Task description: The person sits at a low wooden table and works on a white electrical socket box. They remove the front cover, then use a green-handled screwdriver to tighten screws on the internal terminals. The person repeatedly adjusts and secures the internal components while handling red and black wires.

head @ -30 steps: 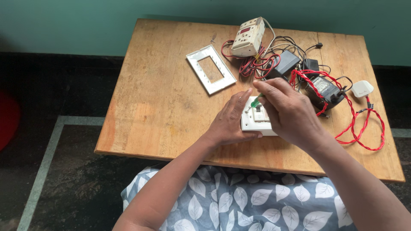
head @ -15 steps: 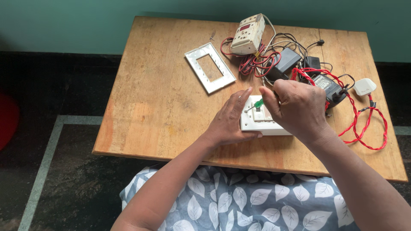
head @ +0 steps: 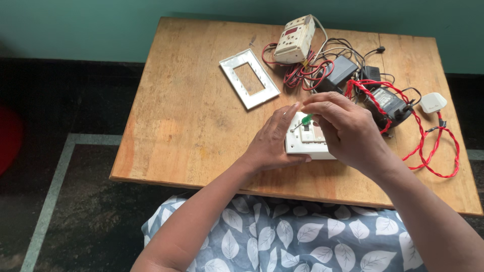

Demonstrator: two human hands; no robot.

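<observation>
The white switch box (head: 307, 143) lies near the front edge of the wooden table (head: 191, 116); your left hand (head: 275, 143) clamps its side, so keep it pinned flat. Your right hand (head: 345, 128) pinches the small green-handled screwdriver (head: 304, 120): hold it square on the screw.

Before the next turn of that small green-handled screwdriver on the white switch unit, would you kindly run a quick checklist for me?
1. White switch unit steadied by left hand: ok.
2. Green-handled screwdriver pinched in right hand: ok.
3. Tip seated in a screw: cannot tell, fingers hide it.
4. Red twisted wire lies apart from the unit: ok.
5. Unit flat on wooden table, away from its edge: ok.
6. White plug lies loose on the table: ok.
</observation>
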